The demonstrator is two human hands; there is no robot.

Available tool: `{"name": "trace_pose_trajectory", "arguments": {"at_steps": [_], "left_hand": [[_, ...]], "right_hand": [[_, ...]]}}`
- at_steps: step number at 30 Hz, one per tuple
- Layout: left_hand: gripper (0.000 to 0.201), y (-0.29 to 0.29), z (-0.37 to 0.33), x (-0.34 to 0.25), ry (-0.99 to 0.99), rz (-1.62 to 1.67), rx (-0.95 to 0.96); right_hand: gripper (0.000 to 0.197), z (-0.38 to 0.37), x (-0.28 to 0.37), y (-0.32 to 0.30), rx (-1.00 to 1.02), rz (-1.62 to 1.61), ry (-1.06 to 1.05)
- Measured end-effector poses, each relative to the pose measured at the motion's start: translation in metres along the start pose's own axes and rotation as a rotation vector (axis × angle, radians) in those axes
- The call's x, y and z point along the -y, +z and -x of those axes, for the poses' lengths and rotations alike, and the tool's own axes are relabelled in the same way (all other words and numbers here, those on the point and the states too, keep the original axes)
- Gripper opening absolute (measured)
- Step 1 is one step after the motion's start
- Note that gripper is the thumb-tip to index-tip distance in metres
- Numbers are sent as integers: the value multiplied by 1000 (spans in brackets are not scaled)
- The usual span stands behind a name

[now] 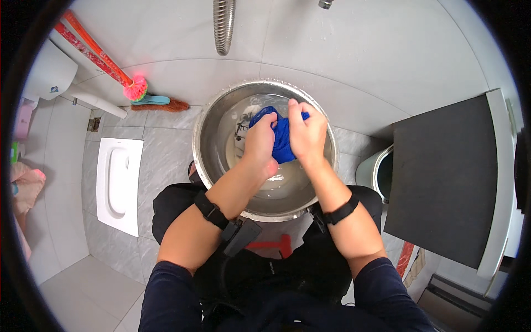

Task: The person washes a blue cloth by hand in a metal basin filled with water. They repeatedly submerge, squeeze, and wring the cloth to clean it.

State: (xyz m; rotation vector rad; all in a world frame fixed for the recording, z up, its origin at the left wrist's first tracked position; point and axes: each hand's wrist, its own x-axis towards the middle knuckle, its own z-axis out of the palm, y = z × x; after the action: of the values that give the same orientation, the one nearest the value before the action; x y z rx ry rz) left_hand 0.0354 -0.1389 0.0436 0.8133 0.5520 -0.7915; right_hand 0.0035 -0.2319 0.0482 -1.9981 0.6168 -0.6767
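Note:
A wet blue cloth point(282, 141) is bunched between my two hands over a large round metal basin point(206, 149). My left hand point(260, 138) is closed on its left side, the thumb toward the middle. On the cloth's right side my right hand point(308, 131) grips it with the fingers curled and the thumb up. Cloudy water point(287, 180) stands in the basin beneath. A pale cloth with a dark pattern point(241, 128) lies in the water, partly hidden by my left hand. Black straps circle both my forearms.
The basin stands on grey floor tiles against the wall. A squat toilet point(118, 185) is at left, with a broom point(160, 105) and a pink-headed brush point(135, 88) behind it. A bucket point(381, 172) stands right, beside a dark panel point(442, 177). A metal hose point(223, 27) hangs above.

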Motion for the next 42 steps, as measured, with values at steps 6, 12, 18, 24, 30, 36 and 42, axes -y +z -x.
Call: {"name": "trace_pose_trajectory", "arguments": {"at_steps": [6, 12, 18, 24, 30, 36, 42], "left_hand": [[20, -24, -9, -10, -38, 106, 281], [24, -9, -20, 0, 26, -103, 127], [22, -47, -50, -23, 6, -112, 238], [17, -2, -12, -3, 34, -35, 59], [17, -26, -14, -10, 9, 85, 314], [17, 0, 5, -6, 20, -26, 82], [15, -13, 8, 2, 123, -23, 195]], "right_hand": [[18, 41, 26, 0, 157, -82, -743], [27, 3, 3, 1, -37, -9, -53], [20, 43, 27, -1, 206, -84, -680], [22, 6, 4, -5, -22, 17, -170], [16, 32, 19, -6, 165, -32, -612], [22, 18, 13, 1, -14, -150, -83], [15, 37, 12, -5, 125, -45, -705]]}}
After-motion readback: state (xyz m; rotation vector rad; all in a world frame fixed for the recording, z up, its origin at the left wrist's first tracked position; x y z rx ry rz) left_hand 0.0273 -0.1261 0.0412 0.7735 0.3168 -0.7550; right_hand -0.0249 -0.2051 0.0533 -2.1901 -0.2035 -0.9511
